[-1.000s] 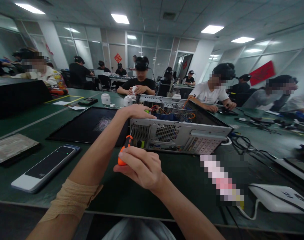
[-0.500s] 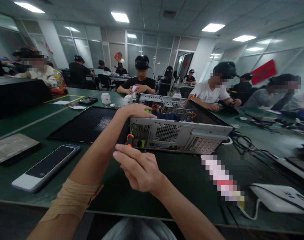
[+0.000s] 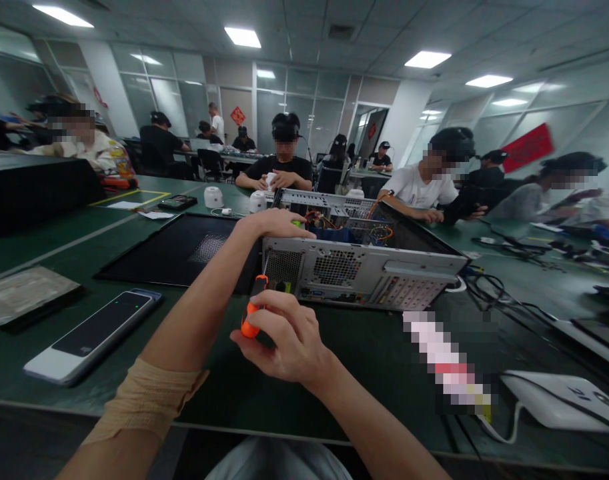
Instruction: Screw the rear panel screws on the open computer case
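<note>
screwdriver [image 3: 258,291] partly hidden by right hand [image 3: 290,339], tip indistinct

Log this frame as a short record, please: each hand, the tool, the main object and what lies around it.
Left hand: over the computer case's near upper edge, left end
Right hand: gripping the screwdriver
Screwdriver: orange and black, shaft toward rear panel; tip contact unclear
Computer case: lying on its side, upper side open
Left of case: black panel, flat on the green table
</note>
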`<state>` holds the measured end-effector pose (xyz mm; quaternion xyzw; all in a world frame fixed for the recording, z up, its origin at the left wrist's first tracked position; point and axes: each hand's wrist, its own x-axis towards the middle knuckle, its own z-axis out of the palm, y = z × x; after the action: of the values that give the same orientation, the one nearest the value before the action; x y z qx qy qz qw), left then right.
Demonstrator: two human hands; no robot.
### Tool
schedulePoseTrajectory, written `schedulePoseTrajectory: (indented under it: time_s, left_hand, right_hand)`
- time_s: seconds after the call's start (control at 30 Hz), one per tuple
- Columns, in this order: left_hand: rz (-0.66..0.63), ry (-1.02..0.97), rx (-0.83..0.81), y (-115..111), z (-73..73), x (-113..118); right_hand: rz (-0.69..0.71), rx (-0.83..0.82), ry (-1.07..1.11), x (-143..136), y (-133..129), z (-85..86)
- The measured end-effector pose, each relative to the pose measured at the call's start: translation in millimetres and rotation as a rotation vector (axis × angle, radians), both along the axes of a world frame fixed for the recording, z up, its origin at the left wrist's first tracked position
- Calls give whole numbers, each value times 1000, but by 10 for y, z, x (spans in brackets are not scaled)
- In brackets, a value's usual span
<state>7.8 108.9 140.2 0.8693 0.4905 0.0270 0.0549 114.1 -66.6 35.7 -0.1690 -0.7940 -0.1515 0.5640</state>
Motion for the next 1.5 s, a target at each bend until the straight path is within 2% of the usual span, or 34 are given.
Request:
schedulePoseTrajectory:
  time_s: [0.33,0.53,0.87,1.07,1.3,1.5]
  left_hand:
    - [-15,7,9,49,-20,-7]
    - [-12,-2,13,10,-3,8]
    - [-16,-4,13,52,-26,-7]
    - [0,-2,7,4,-2,1]
    - [-7,0,12,36,-16,-6]
    - [-6,-10,5,31,-11,-9]
  right_hand:
    - [-23,-8,-143,32,-13,-5]
    - [-7,8,-30,-2,-18,13]
    - [18,-9,-89,8,-20,11]
    - [47,-26,-111,33,-45,39]
    - [84,-49,-33,35,12,-2]
    - [26,-13,1,-7,39,-27]
